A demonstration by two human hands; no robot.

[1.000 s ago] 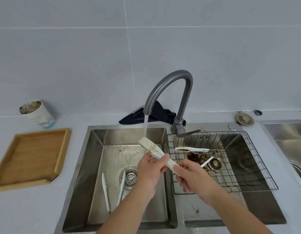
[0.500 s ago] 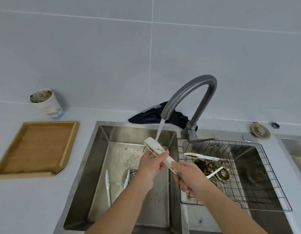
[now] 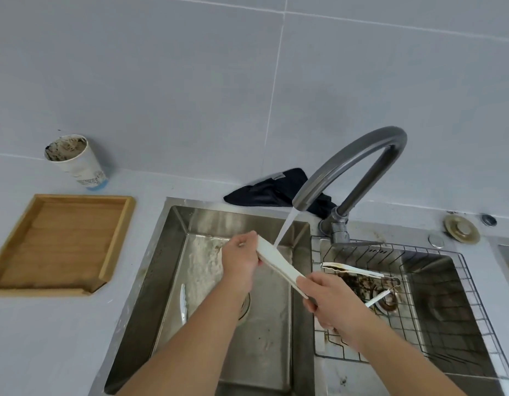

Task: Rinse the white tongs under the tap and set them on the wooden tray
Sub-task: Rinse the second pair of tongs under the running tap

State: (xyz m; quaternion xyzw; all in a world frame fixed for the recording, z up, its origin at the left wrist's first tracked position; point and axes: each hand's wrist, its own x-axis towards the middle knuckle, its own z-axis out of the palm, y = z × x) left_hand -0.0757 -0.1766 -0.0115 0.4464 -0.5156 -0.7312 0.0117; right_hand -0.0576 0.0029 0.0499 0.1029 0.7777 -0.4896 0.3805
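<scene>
**Tongs under the stream, tray waiting off to the left**

The left hand [image 3: 239,262] curls its fingers round the far end of the white tongs [image 3: 279,264], while the right hand [image 3: 329,301] grips the near end; between the 2 hands the tongs run as 1 slanted white strip, arms pressed together. Water from the tap [image 3: 362,164] falls onto the tongs just beside the left hand.

As a judgement, the tongs look like light, stiff plastic — smooth, flat-sided and, being wet, likely slick. A grip across the narrow edges near either end, as both hands have now, should hold better than a pinch on the broad wet faces. The arms probably spring apart if released.

Below the hands lies the steel sink [image 3: 173,252], dull and water-streaked, with another pale utensil [image 3: 183,304] on its floor beneath the left forearm. To the right of the right hand, a wire rack [image 3: 476,310] sits over a second basin and holds soiled tongs [image 3: 353,270] smeared brown. Behind the tap lies a dark cloth [image 3: 264,190], soft and crumpled.

Well to the left of the left hand, the wooden tray [image 3: 116,241] rests on the pale counter — shallow, rectangular, low-rimmed, grain showing. Beyond it stands a stained paper cup [image 3: 76,164].
</scene>
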